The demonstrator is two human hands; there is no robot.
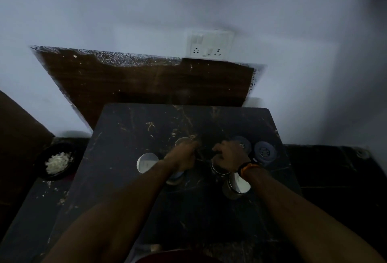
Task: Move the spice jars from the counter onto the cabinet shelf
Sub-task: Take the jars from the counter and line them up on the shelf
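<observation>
The light is dim. Several spice jars stand on the dark marbled counter point(129, 128). A white-lidded jar point(147, 162) is at the left, and two dark-lidded jars point(265, 152) are at the right. A steel jar point(237, 186) stands near my right wrist. My left hand point(184, 156) and my right hand point(229, 157) meet at the counter's middle. Both have their fingers curled around one dark object point(206, 153) between them, too dark to identify. Another jar point(175, 177) sits partly hidden under my left hand, and one point(183, 141) just behind it.
A black bowl point(45, 170) with white crumbs rests on a lower dark surface at the left. A brown wooden panel point(146, 82) leans on the wall behind the counter, below a white switch plate point(209, 44). No cabinet shelf is in view.
</observation>
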